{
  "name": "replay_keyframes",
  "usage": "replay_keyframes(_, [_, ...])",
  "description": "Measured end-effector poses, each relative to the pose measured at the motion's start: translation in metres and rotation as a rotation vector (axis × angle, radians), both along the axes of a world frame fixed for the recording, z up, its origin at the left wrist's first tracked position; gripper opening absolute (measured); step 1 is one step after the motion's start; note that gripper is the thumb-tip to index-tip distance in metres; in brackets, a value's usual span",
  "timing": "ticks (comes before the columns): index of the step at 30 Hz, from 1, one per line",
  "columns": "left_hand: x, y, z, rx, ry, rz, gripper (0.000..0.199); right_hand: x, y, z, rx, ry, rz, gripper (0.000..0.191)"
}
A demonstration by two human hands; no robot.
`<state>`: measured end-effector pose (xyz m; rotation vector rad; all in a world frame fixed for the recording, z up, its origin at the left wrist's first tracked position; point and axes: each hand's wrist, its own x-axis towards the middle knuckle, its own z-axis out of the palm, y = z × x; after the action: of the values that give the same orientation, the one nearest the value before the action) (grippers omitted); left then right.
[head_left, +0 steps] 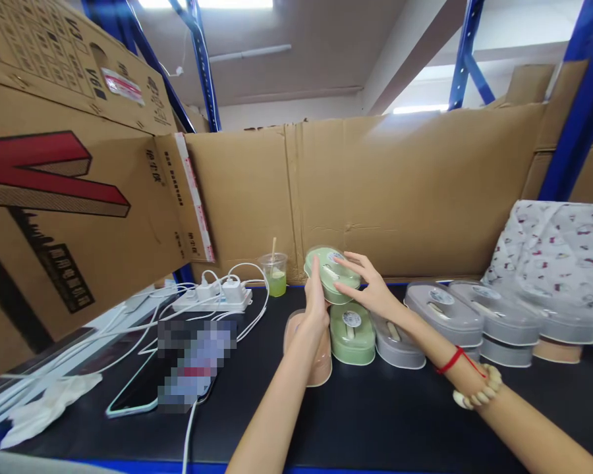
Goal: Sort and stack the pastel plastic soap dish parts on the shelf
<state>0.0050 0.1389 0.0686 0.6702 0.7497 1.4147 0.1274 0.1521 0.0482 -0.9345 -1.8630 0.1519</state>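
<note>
Between my two hands a green oval lunch box (326,271) with a clear lid and a round label is held up, tilted. My left hand (315,296) presses along its left side. At the right end, my right hand (373,289) grips it with thumb and fingers. Just below stands another green lunch box (353,339). A peach-coloured lunch box (321,359) sits to its left, partly hidden by my left forearm. To the right is a grey lunch box (398,345), partly behind my right hand and wrist.
Stacked grey lunch boxes (445,313) line the right, beside a patterned white cloth (558,243). A cup of green drink (277,282) stands at the back. Left are a power strip (217,301) with loose cables, phones (133,388) and a crumpled tissue (49,405). Cardboard (415,197) walls the back.
</note>
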Motion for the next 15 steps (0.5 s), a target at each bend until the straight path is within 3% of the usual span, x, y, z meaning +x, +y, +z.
replay_keyframes(3, [0.003, 0.001, -0.007, 0.044, 0.057, 0.065, 0.036, -0.002, -0.003, -0.01, 0.028, 0.053, -0.051, 0.052])
replay_keyframes(9, [0.009, 0.009, -0.022, 0.035, 0.083, 0.062, 0.026, 0.0, -0.014, -0.026, 0.013, 0.161, -0.054, 0.047])
replay_keyframes(12, [0.012, 0.011, -0.021, 0.046, 0.067, 0.075, 0.024, 0.0, -0.016, -0.027, -0.086, 0.326, -0.067, 0.051])
replay_keyframes(15, [0.013, 0.009, -0.016, 0.054, 0.047, 0.007, 0.016, -0.004, -0.019, -0.025, -0.277, 0.591, -0.047, 0.074])
